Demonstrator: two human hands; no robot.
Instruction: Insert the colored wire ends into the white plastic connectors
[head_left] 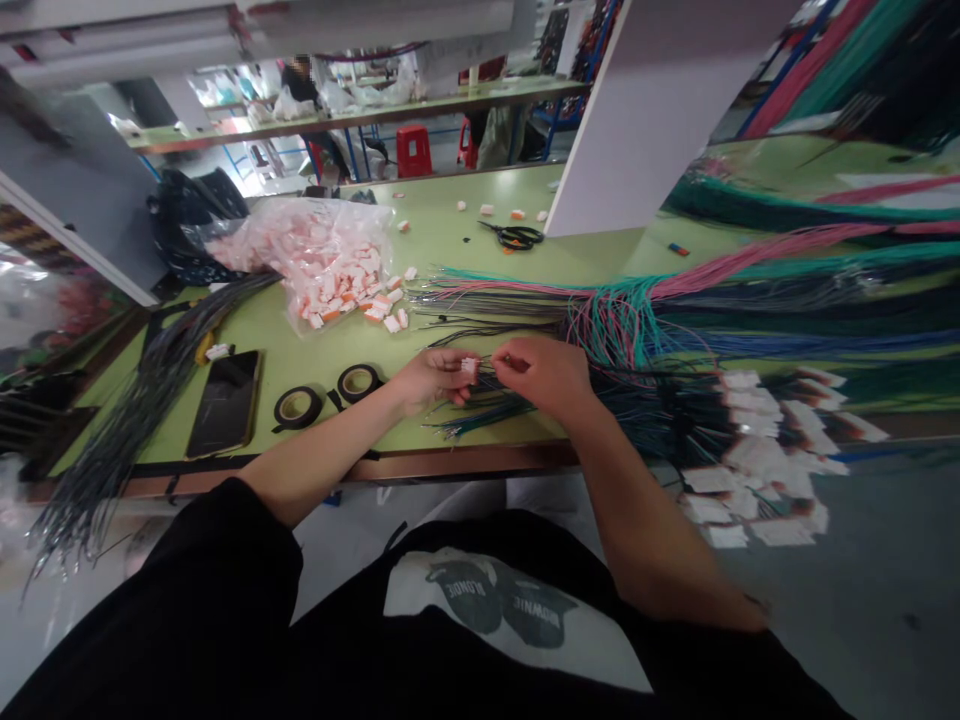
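Between the thumb and fingers of my left hand is a small white and orange connector housing. Just to its right, my right hand is closed in a pinch close to the connector; whatever its fingertips hold is too small to make out. Loose wires, pink, green, grey and black, lie on the bench behind and under my hands, their ends pointing left. A plastic bag spills many more connector housings beyond my left hand.
Two rolls of black tape and a phone lie left. Black-handled scissors rest near the white upright panel. Wires with white connectors hang over the front edge at right. Grey wires droop off the left end.
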